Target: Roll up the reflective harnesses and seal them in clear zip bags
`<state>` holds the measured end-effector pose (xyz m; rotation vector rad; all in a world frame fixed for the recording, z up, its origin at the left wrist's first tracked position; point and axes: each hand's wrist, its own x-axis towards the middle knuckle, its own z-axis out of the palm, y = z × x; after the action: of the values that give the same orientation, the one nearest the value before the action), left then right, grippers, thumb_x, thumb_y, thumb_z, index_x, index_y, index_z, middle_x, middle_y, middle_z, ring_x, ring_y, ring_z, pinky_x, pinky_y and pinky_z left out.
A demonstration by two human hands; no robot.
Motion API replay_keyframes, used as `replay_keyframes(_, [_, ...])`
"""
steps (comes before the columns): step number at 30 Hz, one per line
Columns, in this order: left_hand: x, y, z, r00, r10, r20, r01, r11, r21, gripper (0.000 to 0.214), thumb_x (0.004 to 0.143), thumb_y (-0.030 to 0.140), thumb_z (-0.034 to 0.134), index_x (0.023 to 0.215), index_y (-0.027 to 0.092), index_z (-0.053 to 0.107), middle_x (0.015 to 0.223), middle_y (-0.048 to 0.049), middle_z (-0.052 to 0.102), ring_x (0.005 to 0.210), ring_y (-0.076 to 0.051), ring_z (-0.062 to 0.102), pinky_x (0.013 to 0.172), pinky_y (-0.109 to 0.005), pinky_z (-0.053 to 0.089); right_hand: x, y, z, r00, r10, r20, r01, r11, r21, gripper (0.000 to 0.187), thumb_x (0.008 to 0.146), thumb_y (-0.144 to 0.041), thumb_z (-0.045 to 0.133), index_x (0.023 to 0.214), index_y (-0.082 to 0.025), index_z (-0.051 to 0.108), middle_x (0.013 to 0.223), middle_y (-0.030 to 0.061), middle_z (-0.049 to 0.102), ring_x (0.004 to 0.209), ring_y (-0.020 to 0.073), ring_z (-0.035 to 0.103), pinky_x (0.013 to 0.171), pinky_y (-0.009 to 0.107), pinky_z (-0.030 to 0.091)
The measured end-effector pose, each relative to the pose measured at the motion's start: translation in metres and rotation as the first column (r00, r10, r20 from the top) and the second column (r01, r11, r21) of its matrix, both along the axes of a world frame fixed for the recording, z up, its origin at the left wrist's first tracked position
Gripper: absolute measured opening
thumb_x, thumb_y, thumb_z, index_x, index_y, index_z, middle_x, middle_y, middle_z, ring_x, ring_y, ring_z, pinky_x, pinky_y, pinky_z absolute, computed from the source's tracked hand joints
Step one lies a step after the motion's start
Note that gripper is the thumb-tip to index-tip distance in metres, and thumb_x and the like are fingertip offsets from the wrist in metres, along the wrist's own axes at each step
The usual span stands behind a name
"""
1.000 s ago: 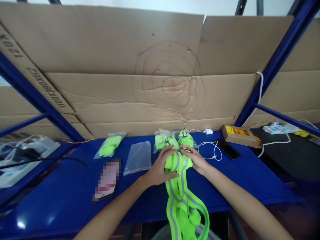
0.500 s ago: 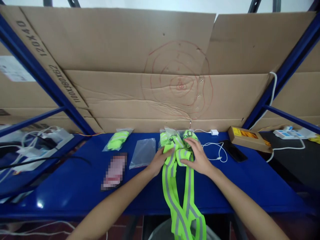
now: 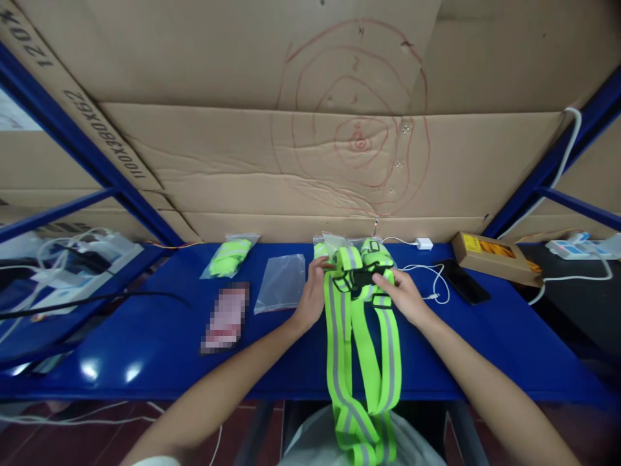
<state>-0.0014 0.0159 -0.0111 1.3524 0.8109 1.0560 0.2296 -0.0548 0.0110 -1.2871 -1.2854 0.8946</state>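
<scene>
A fluorescent yellow-green reflective strap vest (image 3: 339, 336), with grey stripes and black buckles, lies on the blue table. Its long straps hang over the front edge toward my lap. My left hand (image 3: 312, 296) is at the vest's upper left side, its fingers curled against a strap; part of the grip is hidden. Thumb and fingers of my right hand (image 3: 405, 296) close on the strap beside the black buckle (image 3: 365, 276). Behind the vest, bagged green straps (image 3: 334, 243) are partly covered.
An empty clear plastic bag (image 3: 281, 283) lies left of my left hand, near a bagged vest (image 3: 229, 257) and a pixelated flat object (image 3: 226, 318). To the right are a white cable (image 3: 439, 285), a black phone (image 3: 466, 283) and a cardboard box (image 3: 497, 257). Cardboard panels (image 3: 218, 155) stand behind.
The bundled top of the vest has been opened out, and its black buckles now show. My right hand has moved down onto the buckle area. The camera view has tilted downward.
</scene>
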Motion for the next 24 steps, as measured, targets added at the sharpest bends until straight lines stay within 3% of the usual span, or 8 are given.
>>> replay_keyframes(2, [-0.004, -0.003, 0.002, 0.998, 0.06, 0.009, -0.06, 0.976, 0.211, 0.092, 0.074, 0.086, 0.069, 0.14, 0.026, 0.049, 0.156, -0.0133, 0.047, 0.148, -0.032, 0.042, 0.123, -0.047, 0.037, -0.002, -0.002, 0.003, 0.996, -0.006, -0.094, -0.002, 0.997, -0.082, 0.045, 0.088, -0.065, 0.072, 0.093, -0.021, 0.071, 0.088, 0.0053, 0.075, 0.081, 0.0231, 0.071, 0.076, 0.035, 0.057])
replay_keyframes(3, [-0.006, -0.005, 0.004, 0.997, 0.071, -0.017, -0.06, 0.928, 0.367, 0.09, 0.072, 0.079, 0.078, 0.139, 0.025, 0.05, 0.158, -0.0146, 0.044, 0.151, -0.034, 0.039, 0.124, -0.05, 0.034, -0.003, -0.003, 0.005, 0.991, 0.013, -0.136, -0.03, 0.992, -0.124, 0.046, 0.086, -0.066, 0.073, 0.095, -0.02, 0.071, 0.089, 0.0052, 0.075, 0.081, 0.0222, 0.071, 0.073, 0.033, 0.057])
replay_keyframes(4, [-0.008, -0.007, 0.006, 0.995, 0.073, -0.07, -0.024, 0.845, 0.534, 0.085, 0.074, 0.069, 0.083, 0.139, 0.024, 0.051, 0.158, -0.0159, 0.042, 0.152, -0.035, 0.037, 0.125, -0.052, 0.033, -0.005, -0.005, 0.006, 0.984, 0.042, -0.171, -0.071, 0.984, -0.166, 0.047, 0.083, -0.065, 0.077, 0.095, -0.02, 0.07, 0.088, 0.0053, 0.075, 0.079, 0.0216, 0.072, 0.071, 0.031, 0.057])
replay_keyframes(6, [-0.01, -0.01, 0.01, 0.97, 0.105, -0.219, 0.112, 0.605, 0.788, 0.067, 0.087, 0.049, 0.08, 0.142, 0.025, 0.051, 0.156, -0.0169, 0.045, 0.15, -0.035, 0.04, 0.122, -0.054, 0.036, -0.007, -0.008, 0.008, 0.969, 0.105, -0.222, -0.159, 0.958, -0.239, 0.049, 0.077, -0.063, 0.083, 0.09, -0.018, 0.069, 0.082, 0.0047, 0.074, 0.073, 0.0203, 0.071, 0.065, 0.03, 0.057])
replay_keyframes(8, [-0.011, -0.01, 0.012, 0.93, 0.176, -0.324, 0.216, 0.451, 0.866, 0.052, 0.095, 0.039, 0.072, 0.142, 0.028, 0.053, 0.149, -0.0142, 0.053, 0.142, -0.031, 0.05, 0.117, -0.05, 0.04, -0.008, -0.009, 0.008, 0.958, 0.142, -0.249, -0.213, 0.935, -0.283, 0.05, 0.076, -0.064, 0.085, 0.087, -0.018, 0.069, 0.078, 0.0036, 0.072, 0.066, 0.0182, 0.068, 0.059, 0.029, 0.055])
replay_keyframes(15, [-0.009, -0.011, 0.012, 0.841, 0.351, -0.413, 0.263, 0.402, 0.877, 0.031, 0.097, 0.039, 0.068, 0.125, 0.025, 0.064, 0.133, -0.0125, 0.062, 0.127, -0.029, 0.059, 0.104, -0.045, 0.043, -0.004, -0.004, 0.003, 0.971, 0.202, -0.126, -0.224, 0.955, -0.193, 0.056, 0.081, -0.048, 0.086, 0.127, -0.025, 0.064, 0.111, 0.0015, 0.071, 0.078, 0.0146, 0.067, 0.067, 0.027, 0.056])
replay_keyframes(20, [-0.008, -0.017, 0.017, 0.829, 0.418, -0.371, 0.259, 0.302, 0.917, 0.026, 0.091, 0.035, 0.069, 0.113, 0.023, 0.065, 0.13, -0.013, 0.065, 0.123, -0.029, 0.061, 0.103, -0.047, 0.043, -0.01, -0.002, -0.004, 0.964, 0.264, -0.041, -0.267, 0.953, -0.145, 0.051, 0.086, -0.053, 0.077, 0.123, -0.022, 0.059, 0.092, -0.002, 0.065, 0.065, 0.0129, 0.063, 0.063, 0.028, 0.054])
replay_keyframes(24, [-0.009, -0.01, 0.016, 0.783, 0.483, -0.393, 0.279, 0.291, 0.915, 0.027, 0.09, 0.034, 0.069, 0.113, 0.021, 0.063, 0.129, -0.0144, 0.067, 0.125, -0.031, 0.061, 0.108, -0.05, 0.042, -0.016, -0.002, -0.013, 0.972, 0.236, 0.011, -0.234, 0.968, -0.096, 0.059, 0.091, -0.051, 0.073, 0.138, -0.026, 0.049, 0.093, -0.0016, 0.067, 0.067, 0.0149, 0.065, 0.067, 0.031, 0.057])
